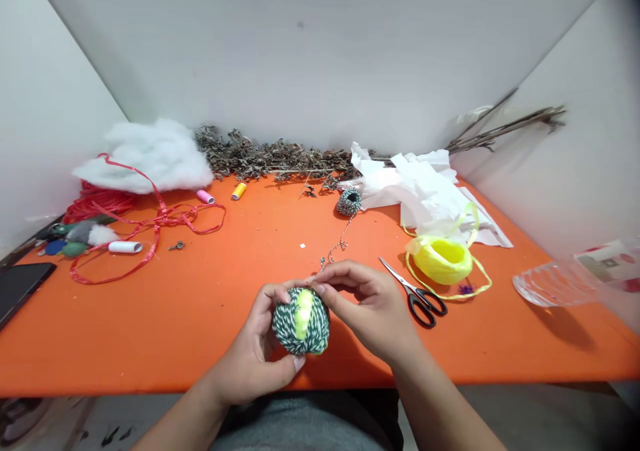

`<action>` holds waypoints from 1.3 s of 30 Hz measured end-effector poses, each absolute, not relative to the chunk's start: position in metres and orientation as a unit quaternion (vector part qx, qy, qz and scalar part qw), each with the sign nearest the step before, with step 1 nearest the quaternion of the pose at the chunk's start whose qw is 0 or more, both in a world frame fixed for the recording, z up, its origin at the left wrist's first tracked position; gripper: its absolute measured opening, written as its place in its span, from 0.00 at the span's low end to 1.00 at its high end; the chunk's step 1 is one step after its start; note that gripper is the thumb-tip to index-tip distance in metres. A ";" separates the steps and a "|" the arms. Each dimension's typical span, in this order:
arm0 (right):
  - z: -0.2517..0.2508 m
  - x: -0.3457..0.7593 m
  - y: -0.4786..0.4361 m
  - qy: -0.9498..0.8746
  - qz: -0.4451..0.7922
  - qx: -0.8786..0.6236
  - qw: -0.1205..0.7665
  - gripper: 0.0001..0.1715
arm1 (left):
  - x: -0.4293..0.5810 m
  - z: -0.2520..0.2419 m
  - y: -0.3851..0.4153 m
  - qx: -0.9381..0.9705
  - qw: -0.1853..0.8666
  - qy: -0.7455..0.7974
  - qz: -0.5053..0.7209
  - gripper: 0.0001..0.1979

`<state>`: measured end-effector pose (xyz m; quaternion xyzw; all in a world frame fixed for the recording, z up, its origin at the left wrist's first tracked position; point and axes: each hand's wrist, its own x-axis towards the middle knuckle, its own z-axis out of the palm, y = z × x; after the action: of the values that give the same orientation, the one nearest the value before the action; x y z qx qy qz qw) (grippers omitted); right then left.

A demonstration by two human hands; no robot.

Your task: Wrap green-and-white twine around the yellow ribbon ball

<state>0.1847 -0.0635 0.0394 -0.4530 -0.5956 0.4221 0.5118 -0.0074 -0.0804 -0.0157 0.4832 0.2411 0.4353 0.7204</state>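
My left hand (255, 351) is wrapped round a ball of green-and-white twine (317, 324), its thumb below and its fingers at the upper side. A bright yellow strip (303, 314) shows down the front of the ball. At the ball's top right, my right hand (370, 304) is closed in a pinch, thumb and fingertips on the twine strand (342, 243). This strand runs back to a smaller roll of the same twine (349, 201). What lies exactly between the right fingertips is partly hidden.
Black-handled scissors (423, 304) and a yellow ribbon roll (443, 261) lie right, before white paper (420, 184). Further right is a clear plastic bottle (560, 281). Dried plants (280, 157) line the back. Red ribbon (160, 221), white stuffing (155, 154) and a phone (23, 291) are left.
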 end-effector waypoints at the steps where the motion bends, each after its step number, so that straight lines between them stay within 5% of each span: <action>1: 0.040 0.183 -0.066 -0.604 0.403 -0.455 0.515 0.02 | -0.007 -0.015 -0.081 0.479 0.725 0.230 0.438 0.25; 7: 0.042 0.173 -0.079 -0.645 0.305 -0.447 0.540 0.07 | -0.002 -0.012 -0.079 0.428 0.732 0.249 0.469 0.19; 15: 0.042 0.168 -0.089 -0.691 0.237 -0.424 0.536 0.11 | -0.004 -0.008 -0.079 0.520 0.683 0.295 0.419 0.35; 27: 0.047 0.181 -0.088 -0.662 0.376 -0.416 0.498 0.09 | -0.020 -0.004 -0.077 0.618 0.640 0.313 0.333 0.49; 39: 0.044 0.182 -0.087 -0.640 0.419 -0.399 0.505 0.09 | -0.022 -0.001 -0.075 0.642 0.638 0.301 0.300 0.35</action>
<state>0.1824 -0.0875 0.0437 -0.3994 -0.6404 0.4192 0.5047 -0.0223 -0.0748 -0.0006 0.6418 0.3009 0.3004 0.6382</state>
